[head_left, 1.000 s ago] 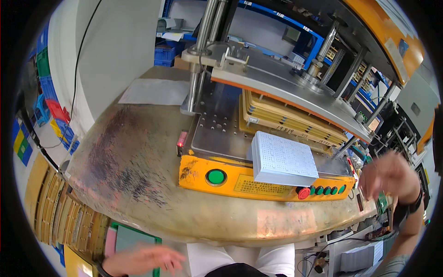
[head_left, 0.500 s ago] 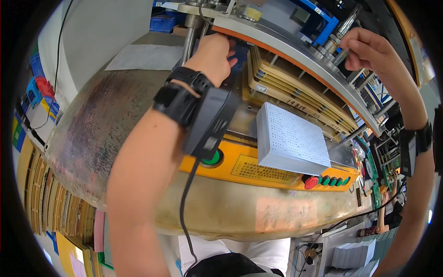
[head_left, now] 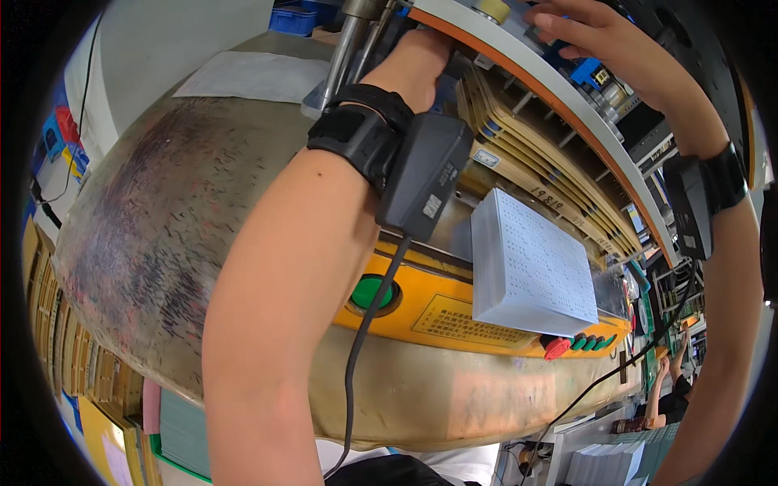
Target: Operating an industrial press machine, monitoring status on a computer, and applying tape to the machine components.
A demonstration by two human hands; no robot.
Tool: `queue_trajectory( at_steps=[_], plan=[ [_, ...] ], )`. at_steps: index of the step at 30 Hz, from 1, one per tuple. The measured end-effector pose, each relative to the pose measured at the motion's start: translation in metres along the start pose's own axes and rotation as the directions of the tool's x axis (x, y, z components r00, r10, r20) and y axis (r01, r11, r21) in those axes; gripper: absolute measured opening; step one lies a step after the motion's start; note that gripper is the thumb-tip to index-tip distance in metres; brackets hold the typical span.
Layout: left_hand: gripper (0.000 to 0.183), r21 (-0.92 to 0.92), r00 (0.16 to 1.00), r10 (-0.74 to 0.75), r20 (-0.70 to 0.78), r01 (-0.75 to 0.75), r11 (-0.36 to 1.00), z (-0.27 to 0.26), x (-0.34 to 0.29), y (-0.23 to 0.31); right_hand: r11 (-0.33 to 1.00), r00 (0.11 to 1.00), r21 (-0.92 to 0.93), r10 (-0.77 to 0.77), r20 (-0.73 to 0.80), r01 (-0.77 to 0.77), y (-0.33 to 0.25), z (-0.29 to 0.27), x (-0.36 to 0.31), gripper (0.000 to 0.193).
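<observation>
head view: stacked boards (head_left: 559, 176) slant lengthwise, upper left to lower right; left hand (head_left: 419, 62) extends nearby, grip hidden, cannot tell; right hand (head_left: 585, 32) raised, fingers loosely parted.

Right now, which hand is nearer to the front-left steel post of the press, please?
Left: the left hand is just right of the post, partly under the upper plate; the right hand is farther right, above that plate.

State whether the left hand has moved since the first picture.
Yes: forward. The left hand has gone from nearer than the large green button to beyond it.
</observation>
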State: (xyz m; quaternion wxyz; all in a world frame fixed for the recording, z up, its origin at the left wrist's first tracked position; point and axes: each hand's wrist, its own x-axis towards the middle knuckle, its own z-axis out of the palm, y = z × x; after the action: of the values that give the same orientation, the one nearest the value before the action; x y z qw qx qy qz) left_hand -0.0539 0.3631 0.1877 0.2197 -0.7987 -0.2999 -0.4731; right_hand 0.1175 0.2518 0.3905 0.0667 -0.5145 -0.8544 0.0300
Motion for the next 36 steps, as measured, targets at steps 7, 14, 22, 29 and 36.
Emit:
queue_trajectory(
  at_steps=[7, 14, 22, 29, 36],
  plan=[
    [0.035, -0.116, 0.999, -0.032, -0.02, 0.03, 0.993, 0.008, 0.002, 0.004, 0.996, 0.996, -0.06, -0.063, 0.059, 0.067, 0.001, 0.002, 0.027, 0.048],
    [0.034, -0.272, 0.986, -0.167, -0.028, 0.153, 0.95, 0.015, 0.02, 0.01, 0.997, 0.99, 0.008, -0.075, 0.117, 0.075, 0.007, -0.002, 0.029, 0.042],
    [0.033, -0.437, 0.947, -0.321, -0.012, 0.284, 0.853, 0.016, 0.023, 0.025, 0.987, 0.995, -0.142, 0.077, 0.056, -0.069, 0.001, 0.007, 0.036, 0.046],
    [0.033, -0.562, 0.896, -0.444, 0.016, 0.376, 0.737, 0.015, 0.02, 0.033, 0.981, 0.981, -0.084, -0.168, 0.093, 0.176, 0.024, 0.001, 0.046, 0.044],
    [0.032, -0.67, 0.826, -0.558, 0.074, 0.456, 0.586, 0.015, 0.024, 0.04, 0.973, 0.989, -0.18, -0.149, -0.018, 0.143, 0.007, 0.01, 0.038, 0.036]
  ],
)
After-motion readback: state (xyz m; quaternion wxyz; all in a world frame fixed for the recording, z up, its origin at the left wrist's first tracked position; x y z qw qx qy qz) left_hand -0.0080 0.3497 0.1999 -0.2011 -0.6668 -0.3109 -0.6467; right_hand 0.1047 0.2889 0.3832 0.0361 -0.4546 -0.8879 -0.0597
